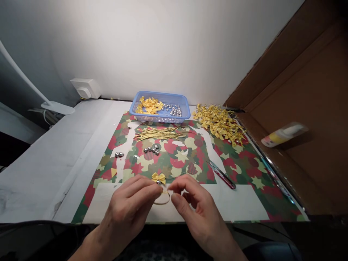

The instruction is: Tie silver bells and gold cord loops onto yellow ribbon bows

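A small yellow ribbon bow (158, 177) with a silver bell (158, 182) under its knot shows just beyond my fingertips. My left hand (130, 203) is closed, its fingers pinching at a gold cord (162, 203) that hangs in a loop below the bow. My right hand (197, 210) is close to the loop's right side; its fingers are half curled, with thumb and index tips slightly apart. I see nothing held between them. The left fingertips partly hide where the cord meets the bow.
A blue basket (187, 114) holds yellow bows and silver bells. Gold cords (160, 133) and loose bells (151, 149) lie before it. Corded bows (220, 123) are heaped right, near scissors (223, 175). A glue bottle (284, 135) is by the cardboard wall (301, 90). A lamp (57, 107) stands left.
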Motion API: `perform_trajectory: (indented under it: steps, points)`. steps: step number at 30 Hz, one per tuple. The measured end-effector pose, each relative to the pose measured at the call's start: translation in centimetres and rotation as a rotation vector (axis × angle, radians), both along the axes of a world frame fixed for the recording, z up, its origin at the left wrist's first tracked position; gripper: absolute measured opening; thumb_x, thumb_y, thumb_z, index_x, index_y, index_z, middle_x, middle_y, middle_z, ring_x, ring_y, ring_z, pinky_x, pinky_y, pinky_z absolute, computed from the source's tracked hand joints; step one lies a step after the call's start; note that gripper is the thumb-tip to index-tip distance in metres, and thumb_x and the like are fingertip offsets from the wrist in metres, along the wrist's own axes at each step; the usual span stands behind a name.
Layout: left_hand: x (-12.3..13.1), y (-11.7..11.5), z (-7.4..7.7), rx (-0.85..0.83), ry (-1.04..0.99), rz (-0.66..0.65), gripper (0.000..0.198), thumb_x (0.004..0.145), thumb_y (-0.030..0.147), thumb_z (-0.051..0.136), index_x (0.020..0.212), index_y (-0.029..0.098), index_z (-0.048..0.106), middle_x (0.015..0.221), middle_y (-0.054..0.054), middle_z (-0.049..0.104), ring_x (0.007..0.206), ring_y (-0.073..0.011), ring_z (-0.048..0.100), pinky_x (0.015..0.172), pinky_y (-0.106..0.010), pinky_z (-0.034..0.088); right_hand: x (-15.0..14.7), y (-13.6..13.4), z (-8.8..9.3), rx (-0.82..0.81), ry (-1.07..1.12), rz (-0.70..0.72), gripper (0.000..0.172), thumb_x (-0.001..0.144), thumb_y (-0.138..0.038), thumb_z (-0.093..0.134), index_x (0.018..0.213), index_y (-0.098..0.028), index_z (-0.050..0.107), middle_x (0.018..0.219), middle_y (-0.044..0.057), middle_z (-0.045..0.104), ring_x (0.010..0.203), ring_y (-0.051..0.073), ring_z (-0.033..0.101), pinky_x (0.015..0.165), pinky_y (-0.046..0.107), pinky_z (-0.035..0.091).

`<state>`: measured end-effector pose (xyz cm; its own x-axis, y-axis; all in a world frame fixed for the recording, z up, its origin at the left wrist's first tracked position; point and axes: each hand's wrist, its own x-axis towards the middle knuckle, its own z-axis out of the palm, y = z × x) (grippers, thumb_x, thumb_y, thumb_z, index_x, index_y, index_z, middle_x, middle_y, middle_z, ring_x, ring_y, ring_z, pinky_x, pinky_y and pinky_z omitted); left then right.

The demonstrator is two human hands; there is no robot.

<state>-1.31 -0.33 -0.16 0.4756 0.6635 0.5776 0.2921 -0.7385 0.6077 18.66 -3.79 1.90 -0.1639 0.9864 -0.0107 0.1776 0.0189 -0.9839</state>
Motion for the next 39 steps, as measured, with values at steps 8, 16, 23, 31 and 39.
perform_trajectory:
  steps: [8,16,23,31,39]
  points:
    - [1.1,-0.7,0.7,-0.371,-0.149,0.073,0.023,0.094,0.004,0.063,0.098,0.023,0.076,0.081,0.0,0.076,0.07,-0.0139,0.069,0.064,-0.021,0.055,-1.6,-0.5,-1.4,0.449,-0.244,-0.217,0.019,0.098,-0.007,0.052,0.097,-0.019,0.066,0.085,0.004,0.069,0.076,0.016,0.065,0.065,0.025,0.052]
    - [0.6,-0.5,0.0,-0.808,-0.234,0.081,0.02,0.098,0.025,0.063,0.104,0.028,0.083,0.085,-0.002,0.072,0.075,-0.0157,0.066,0.066,-0.024,0.053,-0.5,-0.5,-1.6,0.534,-0.434,-0.172,0.022,0.098,-0.002,0.052,0.104,-0.018,0.066,0.09,0.007,0.067,0.084,0.019,0.065,0.074,0.029,0.055]
    - [0.5,-0.9,0.0,-0.998,-0.309,0.122,0.012,0.093,0.029,0.072,0.102,0.031,0.081,0.081,0.002,0.074,0.071,-0.0134,0.063,0.061,-0.019,0.052,-0.2,-0.5,-1.2,0.625,-0.634,-0.137,0.029,0.094,0.005,0.048,0.105,-0.017,0.064,0.091,0.008,0.065,0.082,0.019,0.06,0.072,0.031,0.051]
    - [0.1,-0.8,0.7,-0.908,-0.243,0.103,0.013,0.089,0.026,0.074,0.096,0.031,0.084,0.069,0.002,0.074,0.062,-0.0133,0.063,0.054,-0.018,0.053,-0.3,-0.8,-0.5,0.633,-0.709,-0.115,0.026,0.091,0.004,0.046,0.094,-0.017,0.061,0.086,0.006,0.062,0.077,0.019,0.056,0.069,0.031,0.046]
    - [0.3,-0.8,0.3,-0.948,-0.308,0.143,0.015,0.083,0.021,0.076,0.091,0.028,0.086,0.066,0.001,0.075,0.058,-0.0143,0.066,0.055,-0.02,0.059,-0.5,-0.9,-0.4,0.616,-0.705,-0.13,0.025,0.091,0.004,0.046,0.092,-0.018,0.059,0.084,0.005,0.059,0.076,0.019,0.054,0.067,0.031,0.042]
